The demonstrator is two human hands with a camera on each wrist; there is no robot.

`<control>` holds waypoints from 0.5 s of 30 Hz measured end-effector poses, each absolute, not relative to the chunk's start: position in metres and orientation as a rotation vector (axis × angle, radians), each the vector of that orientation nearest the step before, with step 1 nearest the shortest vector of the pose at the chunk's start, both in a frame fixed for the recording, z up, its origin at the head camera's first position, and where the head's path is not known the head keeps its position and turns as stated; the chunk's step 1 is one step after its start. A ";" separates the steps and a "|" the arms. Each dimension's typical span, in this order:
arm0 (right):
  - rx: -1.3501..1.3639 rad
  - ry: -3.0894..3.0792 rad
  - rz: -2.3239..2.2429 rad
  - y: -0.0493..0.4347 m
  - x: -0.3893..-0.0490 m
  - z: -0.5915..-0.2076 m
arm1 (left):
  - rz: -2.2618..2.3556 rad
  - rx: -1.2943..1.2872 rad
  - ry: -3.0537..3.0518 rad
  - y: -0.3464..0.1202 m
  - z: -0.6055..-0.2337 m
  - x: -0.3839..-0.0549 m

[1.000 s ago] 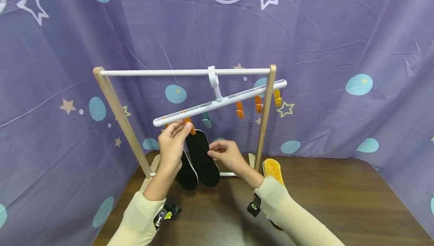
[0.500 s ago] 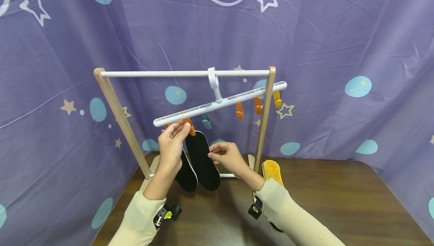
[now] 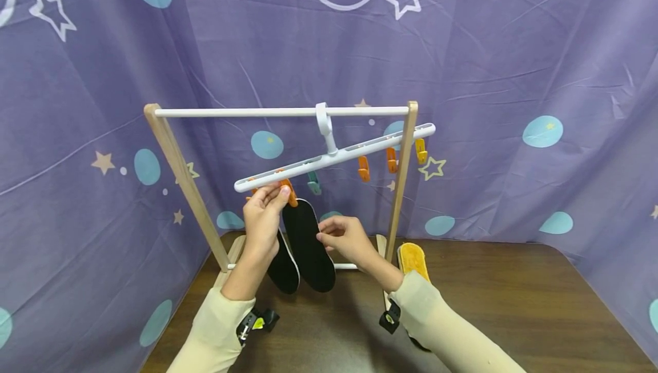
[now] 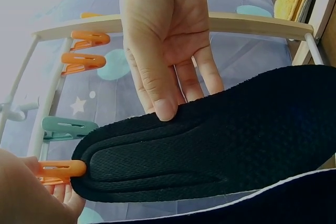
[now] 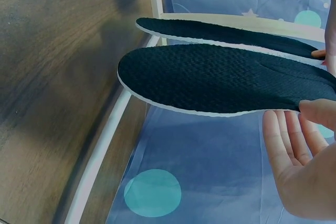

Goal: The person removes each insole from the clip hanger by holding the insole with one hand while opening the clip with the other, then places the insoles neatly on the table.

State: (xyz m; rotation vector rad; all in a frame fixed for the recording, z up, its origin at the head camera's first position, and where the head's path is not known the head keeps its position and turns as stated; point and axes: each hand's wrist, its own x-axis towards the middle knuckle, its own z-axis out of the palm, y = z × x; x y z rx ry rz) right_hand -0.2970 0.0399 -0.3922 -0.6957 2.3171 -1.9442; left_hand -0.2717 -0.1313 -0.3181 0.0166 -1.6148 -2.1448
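Observation:
Two black insoles with white edges hang from the left, lower end of a tilted white hanger (image 3: 354,148). My left hand (image 3: 261,219) pinches an orange clothespin (image 4: 63,168), whose tip sits at the top end of the nearer insole (image 3: 307,247). With thumb and fingers, my right hand (image 3: 349,239) pinches that insole by its right edge, partway down. Behind my left forearm hangs the other insole (image 3: 284,270), its upper part hidden by the hand. Just right of the held clothespin is a green clothespin (image 3: 314,183).
The hanger hooks over the white top bar (image 3: 231,112) of a wooden rack (image 3: 402,184). More orange clothespins (image 3: 364,168) and a yellow clothespin (image 3: 421,151) hang on its raised right end. Yellow fuzzy insoles (image 3: 413,259) lie on the brown table (image 3: 514,293), partly behind my right sleeve.
Almost nothing differs. Both hands keep their holds on the clothespin and the insole, and the insole's lower end has shifted very slightly down and to the right.

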 end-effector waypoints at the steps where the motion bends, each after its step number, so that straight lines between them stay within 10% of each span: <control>1: -0.693 2.317 -1.943 0.040 -0.297 -0.392 | -2.146 0.016 -1.612 -0.131 -0.319 -0.272; 15: -0.672 2.328 -1.953 0.042 -0.296 -0.392 | -2.130 -0.031 -1.603 -0.129 -0.320 -0.272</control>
